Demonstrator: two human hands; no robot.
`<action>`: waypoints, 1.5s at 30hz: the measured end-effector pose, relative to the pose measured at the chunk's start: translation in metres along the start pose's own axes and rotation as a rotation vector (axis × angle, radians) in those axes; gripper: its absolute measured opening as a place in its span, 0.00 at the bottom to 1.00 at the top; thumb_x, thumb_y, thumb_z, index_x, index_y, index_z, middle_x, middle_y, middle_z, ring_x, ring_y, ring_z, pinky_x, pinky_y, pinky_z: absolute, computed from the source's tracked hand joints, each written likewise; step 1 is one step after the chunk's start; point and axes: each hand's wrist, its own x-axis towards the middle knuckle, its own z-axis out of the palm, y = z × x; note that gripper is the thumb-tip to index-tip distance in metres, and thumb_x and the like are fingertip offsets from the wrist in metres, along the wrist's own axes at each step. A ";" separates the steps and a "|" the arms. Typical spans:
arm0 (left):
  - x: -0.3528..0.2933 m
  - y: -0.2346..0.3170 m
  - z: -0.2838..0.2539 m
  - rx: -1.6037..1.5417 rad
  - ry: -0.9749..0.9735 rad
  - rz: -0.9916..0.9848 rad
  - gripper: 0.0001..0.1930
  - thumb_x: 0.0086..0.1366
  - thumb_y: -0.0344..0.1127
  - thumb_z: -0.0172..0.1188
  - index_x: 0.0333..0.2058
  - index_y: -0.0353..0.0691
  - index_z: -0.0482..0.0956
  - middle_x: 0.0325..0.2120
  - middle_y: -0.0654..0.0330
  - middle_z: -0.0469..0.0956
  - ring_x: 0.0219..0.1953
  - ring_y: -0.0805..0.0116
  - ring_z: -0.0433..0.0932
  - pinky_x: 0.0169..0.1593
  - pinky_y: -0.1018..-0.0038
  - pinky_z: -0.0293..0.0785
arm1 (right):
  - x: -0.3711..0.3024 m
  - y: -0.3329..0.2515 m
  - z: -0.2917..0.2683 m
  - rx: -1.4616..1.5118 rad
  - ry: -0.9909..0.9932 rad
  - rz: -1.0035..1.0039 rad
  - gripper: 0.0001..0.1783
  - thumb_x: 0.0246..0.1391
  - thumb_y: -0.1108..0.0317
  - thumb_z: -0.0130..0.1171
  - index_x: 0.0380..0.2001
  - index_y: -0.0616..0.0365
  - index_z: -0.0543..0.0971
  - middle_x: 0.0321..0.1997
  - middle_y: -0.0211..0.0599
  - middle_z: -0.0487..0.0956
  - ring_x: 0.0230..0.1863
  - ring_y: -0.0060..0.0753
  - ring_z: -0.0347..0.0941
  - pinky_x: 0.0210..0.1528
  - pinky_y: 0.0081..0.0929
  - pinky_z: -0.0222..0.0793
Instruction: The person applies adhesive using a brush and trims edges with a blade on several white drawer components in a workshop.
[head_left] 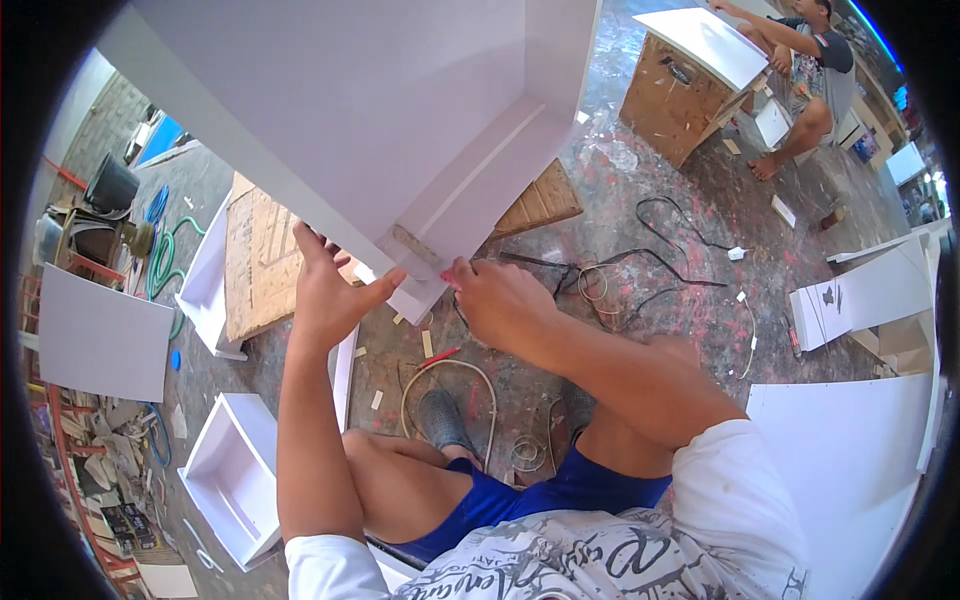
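Observation:
A large white box-shaped cabinet stands tilted in front of me, its open side toward me. My left hand grips its lower left edge, fingers along the outer side and thumb over the front. At the bottom corner, my right hand is closed, fingertips pinched against the edge. A bit of pink-red shows at those fingertips, too small to name. Inside the cabinet, near both hands, lies a short greyish-beige strip. Behind it a long pale strip runs along the inner corner.
Cardboard-topped support stands under the cabinet's left. White open boxes and a white panel are at left. Black cables and a red pencil-like stick lie on the floor. Another person sits far right beside a wooden box.

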 end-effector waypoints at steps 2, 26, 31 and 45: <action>0.000 -0.002 0.001 -0.023 -0.008 -0.013 0.58 0.49 0.42 0.82 0.65 0.30 0.45 0.59 0.40 0.73 0.63 0.46 0.76 0.63 0.56 0.74 | 0.000 -0.007 -0.023 0.048 -0.032 -0.003 0.16 0.65 0.67 0.55 0.51 0.63 0.78 0.40 0.55 0.84 0.40 0.59 0.84 0.41 0.53 0.79; 0.001 -0.005 -0.001 -0.021 -0.001 0.019 0.55 0.48 0.40 0.83 0.64 0.32 0.49 0.57 0.38 0.74 0.61 0.43 0.78 0.64 0.54 0.74 | 0.001 0.007 -0.029 0.119 -0.052 0.035 0.16 0.61 0.65 0.58 0.49 0.60 0.82 0.34 0.48 0.85 0.37 0.56 0.84 0.39 0.52 0.80; 0.003 -0.004 0.002 -0.022 0.011 0.028 0.54 0.49 0.38 0.82 0.65 0.34 0.49 0.57 0.39 0.75 0.60 0.43 0.78 0.64 0.55 0.74 | 0.023 0.070 -0.037 0.218 0.145 0.161 0.11 0.62 0.63 0.59 0.43 0.53 0.86 0.33 0.48 0.85 0.37 0.55 0.84 0.39 0.52 0.79; 0.017 -0.053 -0.037 0.057 0.029 0.122 0.32 0.46 0.34 0.75 0.51 0.30 0.77 0.50 0.49 0.78 0.54 0.53 0.78 0.62 0.61 0.71 | 0.011 0.099 -0.065 0.104 0.293 0.250 0.16 0.66 0.57 0.56 0.39 0.58 0.83 0.30 0.54 0.83 0.35 0.65 0.80 0.40 0.58 0.73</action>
